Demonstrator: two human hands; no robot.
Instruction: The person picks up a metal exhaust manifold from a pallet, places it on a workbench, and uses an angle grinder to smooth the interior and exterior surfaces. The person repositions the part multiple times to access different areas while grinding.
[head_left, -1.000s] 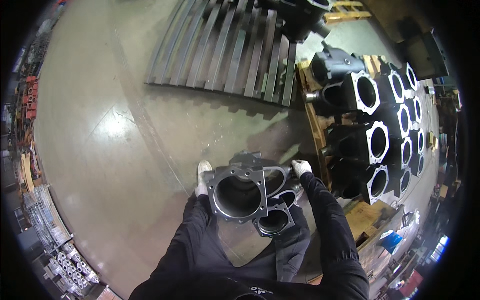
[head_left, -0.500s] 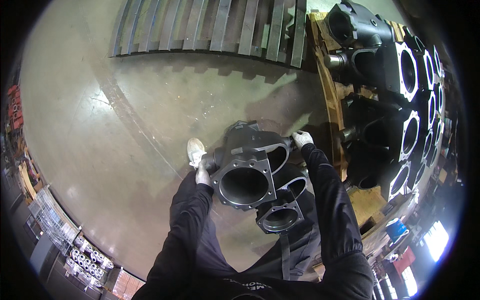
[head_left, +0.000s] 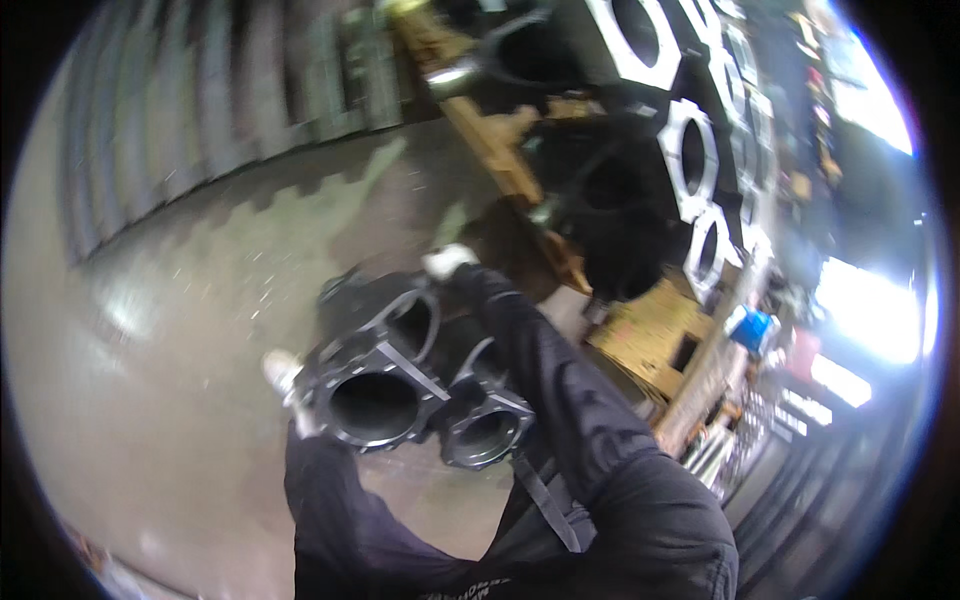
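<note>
Two hands (head_left: 447, 262) gripping black casting (head_left: 405, 375)

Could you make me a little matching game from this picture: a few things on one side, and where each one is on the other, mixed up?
Things:
1. Black metal casting with round flanged openings
2. Left hand in a white glove
3. Right hand in a white glove
4. Stacked dark castings with pale machined ring faces

Places:
A. On the wooden pallet, upper right
B. At the casting's far upper edge
C. Carried between both hands
D. At the casting's near left side

Pairs: 1-C, 2-D, 3-B, 4-A
</note>
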